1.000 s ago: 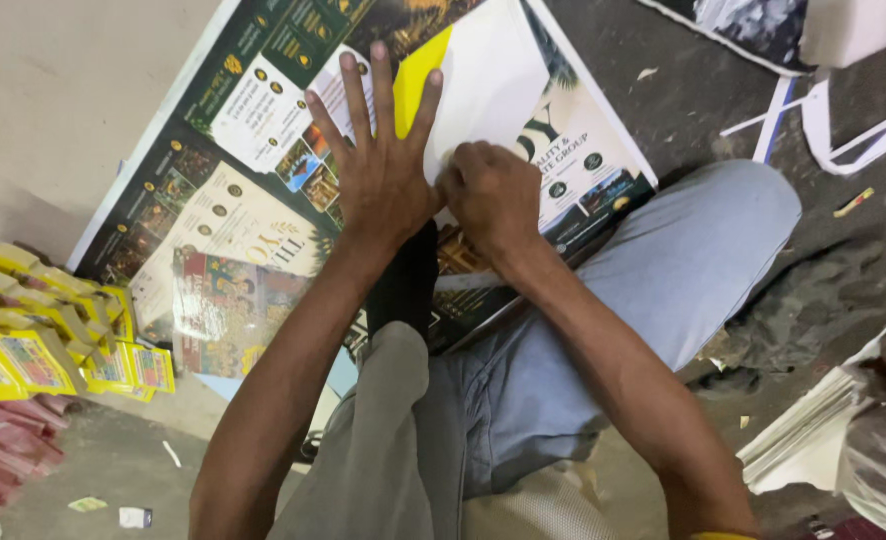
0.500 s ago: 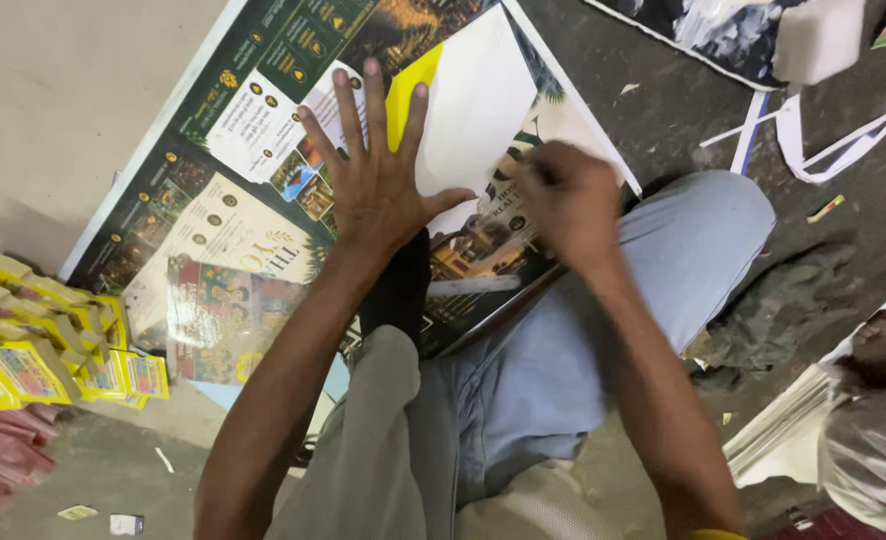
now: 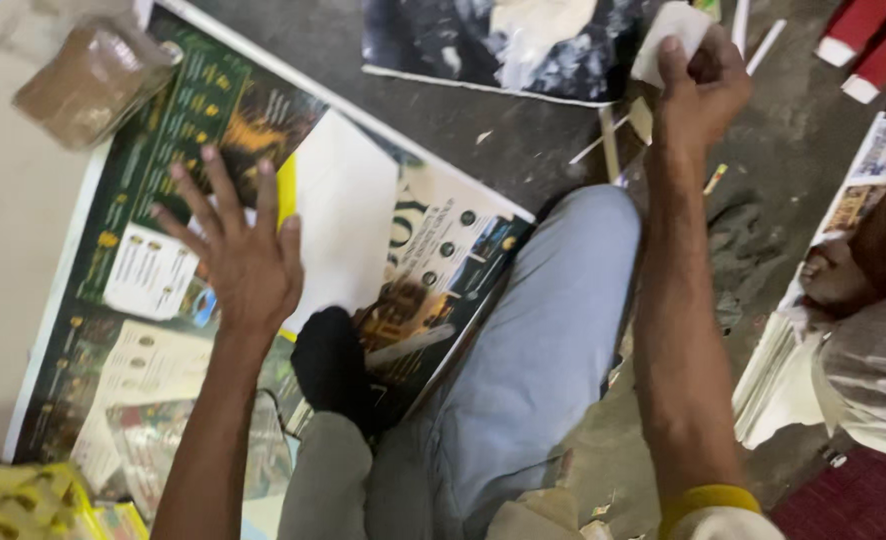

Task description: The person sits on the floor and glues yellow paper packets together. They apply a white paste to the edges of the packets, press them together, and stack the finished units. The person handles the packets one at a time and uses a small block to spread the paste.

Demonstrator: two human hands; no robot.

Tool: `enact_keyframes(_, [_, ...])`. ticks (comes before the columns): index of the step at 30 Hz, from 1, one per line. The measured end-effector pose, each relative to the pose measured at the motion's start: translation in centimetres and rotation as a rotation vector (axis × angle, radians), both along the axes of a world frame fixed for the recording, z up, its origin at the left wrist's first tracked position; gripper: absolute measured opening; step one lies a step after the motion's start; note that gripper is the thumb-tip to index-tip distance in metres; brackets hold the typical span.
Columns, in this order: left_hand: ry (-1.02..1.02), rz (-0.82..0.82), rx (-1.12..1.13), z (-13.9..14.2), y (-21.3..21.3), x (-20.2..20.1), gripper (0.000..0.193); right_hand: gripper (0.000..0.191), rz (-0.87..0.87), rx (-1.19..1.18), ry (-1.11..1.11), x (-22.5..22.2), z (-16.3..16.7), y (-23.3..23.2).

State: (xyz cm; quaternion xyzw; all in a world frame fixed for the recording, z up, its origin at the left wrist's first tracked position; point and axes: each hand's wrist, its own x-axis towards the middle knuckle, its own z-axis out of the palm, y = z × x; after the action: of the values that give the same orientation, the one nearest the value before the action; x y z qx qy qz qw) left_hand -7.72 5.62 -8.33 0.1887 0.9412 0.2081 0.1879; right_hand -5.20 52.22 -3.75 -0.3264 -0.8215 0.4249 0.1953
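Note:
My left hand [image 3: 243,255] lies flat, fingers spread, on a white sheet [image 3: 348,225] with a yellow sheet [image 3: 287,190] under its left edge. Both sheets rest on a large dark printed poster [image 3: 193,130] spread on the floor. My right hand [image 3: 701,82] is stretched far forward to the upper right, and its fingers are closed on a small white piece of paper [image 3: 671,35]. My knee in light blue trousers [image 3: 543,350] rests on the poster's right corner.
A second dark poster [image 3: 463,45] lies at the top. A brown wrapped packet [image 3: 98,75] sits at upper left. Yellow packets [image 3: 33,500] are piled at lower left. White paper strips [image 3: 753,40] and red rolls [image 3: 863,40] lie upper right. Another person's foot [image 3: 843,275] is at right.
My right hand has left the white sheet and reached far forward to the upper right, where it now grips a small white paper. My left hand stays pressed on the sheet.

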Motion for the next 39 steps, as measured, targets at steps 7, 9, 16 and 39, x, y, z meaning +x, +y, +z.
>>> enact_keyframes(7, [0.033,-0.063,-0.029,-0.2,1.3,-0.9,0.049,0.051,0.462,0.607,-0.107,-2.1,-1.0,-3.9])
enact_keyframes(9, [0.04,-0.05,-0.007,-0.5,1.3,-0.9,0.048,0.05,0.524,0.671,-0.105,-3.3,-1.6,-4.7])
enact_keyframes(16, [0.049,-0.062,0.0,-0.8,0.9,-1.2,0.047,0.037,0.586,0.042,-0.52,-3.3,0.6,-5.3])
enact_keyframes(39, [0.124,-0.189,0.048,0.7,-1.4,-1.3,0.055,0.053,0.371,-1.28,-0.264,1.3,3.7,-14.0])
